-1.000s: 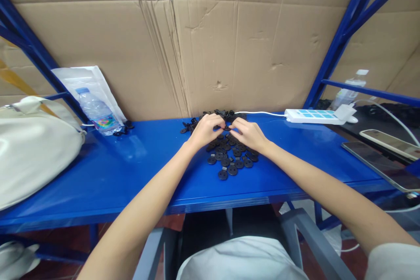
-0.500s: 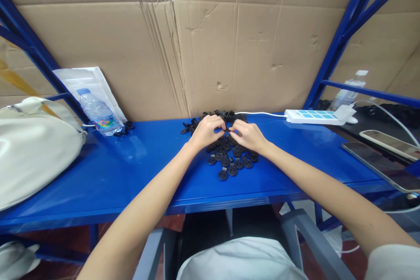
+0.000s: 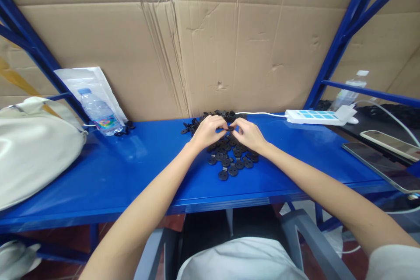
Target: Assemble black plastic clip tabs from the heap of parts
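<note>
My left hand (image 3: 210,131) and my right hand (image 3: 248,134) meet above a heap of small black parts. Between their fingertips is a round black part (image 3: 230,128), pinched from both sides. Its details are too small to make out. Nearer the table's front edge lie several loose black discs (image 3: 223,175), button-like, with small holes and a short tab on the rim. Behind my hands more black pieces (image 3: 219,113) are piled against the cardboard, partly hidden by my fingers.
On the blue table (image 3: 147,170), a white bag (image 3: 36,153) and a water bottle (image 3: 100,111) stand left. A white power strip (image 3: 311,117) lies at the back right, with a dark phone (image 3: 382,166) by the right edge. Cardboard (image 3: 262,52) walls off the back.
The black part between my fingertips has turned and shows more of its round face. My fingers have shifted slightly; the loose discs lie as before.
</note>
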`<state>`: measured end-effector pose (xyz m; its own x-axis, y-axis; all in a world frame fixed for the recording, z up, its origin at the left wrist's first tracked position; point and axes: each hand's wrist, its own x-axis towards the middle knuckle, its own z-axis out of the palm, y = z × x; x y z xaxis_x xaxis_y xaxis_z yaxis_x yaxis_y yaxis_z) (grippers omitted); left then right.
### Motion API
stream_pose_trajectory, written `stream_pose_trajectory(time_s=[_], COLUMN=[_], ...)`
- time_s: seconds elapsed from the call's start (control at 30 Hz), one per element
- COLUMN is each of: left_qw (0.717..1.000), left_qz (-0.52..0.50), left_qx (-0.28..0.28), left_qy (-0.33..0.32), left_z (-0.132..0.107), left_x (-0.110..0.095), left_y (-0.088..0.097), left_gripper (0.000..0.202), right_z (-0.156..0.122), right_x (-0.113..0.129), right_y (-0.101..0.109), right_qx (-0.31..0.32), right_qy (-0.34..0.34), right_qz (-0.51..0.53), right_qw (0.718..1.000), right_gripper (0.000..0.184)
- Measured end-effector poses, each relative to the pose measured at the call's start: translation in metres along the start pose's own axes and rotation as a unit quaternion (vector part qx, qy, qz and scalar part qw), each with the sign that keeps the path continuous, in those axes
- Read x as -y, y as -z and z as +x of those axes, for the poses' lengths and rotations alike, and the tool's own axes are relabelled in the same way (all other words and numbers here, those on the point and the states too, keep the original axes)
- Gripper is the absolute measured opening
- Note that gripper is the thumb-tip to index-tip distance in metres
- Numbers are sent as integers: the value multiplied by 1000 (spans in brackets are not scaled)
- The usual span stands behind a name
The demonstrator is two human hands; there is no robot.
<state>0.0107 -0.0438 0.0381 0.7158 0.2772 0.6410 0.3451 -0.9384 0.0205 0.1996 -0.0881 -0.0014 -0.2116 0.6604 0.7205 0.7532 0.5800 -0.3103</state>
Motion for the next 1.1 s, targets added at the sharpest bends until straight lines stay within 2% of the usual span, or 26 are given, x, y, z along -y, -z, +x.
stream_pose_trajectory(time_s=[0.17, 0.4, 0.6, 0.67, 0.73, 0.83, 1.0, 1.1], left_qw=[999, 999, 999, 999, 999, 997, 997, 997], left_qz=[-18, -28, -11, -4, 10, 29, 35, 33], left_qx=[17, 28, 44, 39, 32, 35, 57, 50], left_qy=[27, 30, 6, 13, 34, 54, 42, 38], left_z=[-1, -2, -2, -3, -3, -3, -3, -2], left_x=[4, 9, 8, 7, 7, 6, 5, 4], left_y=[-1, -1, -1, 0, 1, 2, 1, 1], left_gripper=[7, 9, 9, 10, 10, 8, 8, 12], right_z=[-1, -2, -2, -1, -1, -1, -1, -1], right_x=[-3, -5, -4, -1, 2, 6, 10, 9], right_y=[0, 0, 2, 3, 3, 6, 8, 7], right_qx=[-9, -1, 10, 8, 11, 25, 26, 18], right_qy=[32, 85, 65, 52, 48, 59, 67, 65], right_qz=[9, 22, -10, -9, -1, 2, -9, 4], right_qw=[999, 996, 998, 999, 999, 998, 997, 998], right_gripper=[13, 9, 13, 6, 9, 12, 7, 6])
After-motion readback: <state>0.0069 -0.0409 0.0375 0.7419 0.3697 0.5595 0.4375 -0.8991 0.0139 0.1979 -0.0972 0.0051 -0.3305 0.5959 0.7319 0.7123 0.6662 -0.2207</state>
